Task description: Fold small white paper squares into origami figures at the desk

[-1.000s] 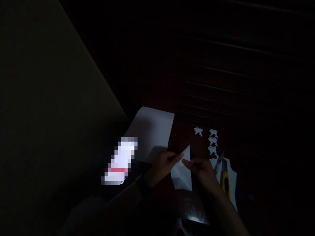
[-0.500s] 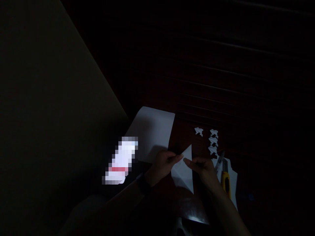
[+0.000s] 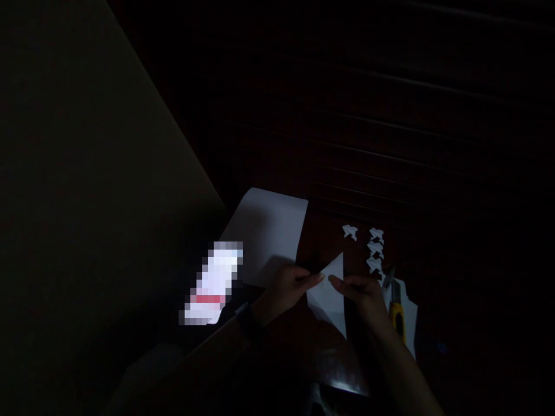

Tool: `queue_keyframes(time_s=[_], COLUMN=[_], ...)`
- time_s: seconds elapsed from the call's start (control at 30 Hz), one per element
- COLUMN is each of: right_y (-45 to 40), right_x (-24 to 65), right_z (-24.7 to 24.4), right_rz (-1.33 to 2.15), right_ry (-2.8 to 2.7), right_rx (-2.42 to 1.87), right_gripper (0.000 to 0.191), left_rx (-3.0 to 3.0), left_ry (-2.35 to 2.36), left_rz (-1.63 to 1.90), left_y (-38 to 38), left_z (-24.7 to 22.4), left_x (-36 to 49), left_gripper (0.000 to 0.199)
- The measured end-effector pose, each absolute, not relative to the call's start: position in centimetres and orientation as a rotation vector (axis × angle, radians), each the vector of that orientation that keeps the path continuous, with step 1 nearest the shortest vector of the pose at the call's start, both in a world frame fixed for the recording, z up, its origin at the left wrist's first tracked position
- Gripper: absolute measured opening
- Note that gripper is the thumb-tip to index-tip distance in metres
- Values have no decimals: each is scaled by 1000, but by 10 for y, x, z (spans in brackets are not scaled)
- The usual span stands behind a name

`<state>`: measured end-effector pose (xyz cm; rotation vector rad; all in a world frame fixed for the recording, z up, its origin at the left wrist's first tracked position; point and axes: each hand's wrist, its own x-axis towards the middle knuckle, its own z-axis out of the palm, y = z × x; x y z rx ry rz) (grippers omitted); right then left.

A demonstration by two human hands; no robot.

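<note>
Between my hands is a white sheet of paper [image 3: 328,299], partly folded, with pointed corners at its top and bottom. My left hand [image 3: 291,287] pinches its left edge, thumb on the upper face. On the other side my right hand [image 3: 362,294] grips the right edge, its thumb lying on the paper near the middle. The fingers beneath the sheet are hidden. Past the paper lie several small folded paper figures [image 3: 375,249], most in a column, with one figure [image 3: 350,232] apart to the left.
A large white sheet [image 3: 271,231] lies at the back left, beside a lit, blurred-out screen [image 3: 217,283]. To the right, a yellow utility knife [image 3: 396,315] and a slim, pen-like tool [image 3: 389,278] rest on white paper [image 3: 410,312]. The dark tabletop [image 3: 323,231] is dimly lit.
The held paper has shifted slightly to the right and turned a little. My right thumb has slid a short way right, widening the gap between the thumbs.
</note>
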<state>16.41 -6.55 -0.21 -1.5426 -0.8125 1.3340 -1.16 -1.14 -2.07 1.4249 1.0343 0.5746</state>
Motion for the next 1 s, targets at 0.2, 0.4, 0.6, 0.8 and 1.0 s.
queue_keyframes(time_s=[0.2, 0.4, 0.6, 0.8, 1.0], right_y=[-65, -68, -68, -69, -71], right_x=[166, 158, 149, 153, 150], right_z=[0, 1, -1, -4, -2], right_rz=[1313, 1352, 1349, 1387, 1419], right_ry=[-843, -854, -974, -993, -1084], right_rx=[-1531, -1483, -1484, -1463, -1467], right_gripper=[25, 25, 27, 26, 29], left_rx=[1382, 1346, 1343, 1245, 1253], left_ry=[951, 925, 990, 975, 1000], left_rz=[541, 582, 645, 672, 685], left_y=[-9, -7, -10, -14, -16], left_z=[-7, -2, -7, -7, -9], left_x=[-17, -16, -14, -12, -11], left_gripper=[39, 35, 38, 34, 35])
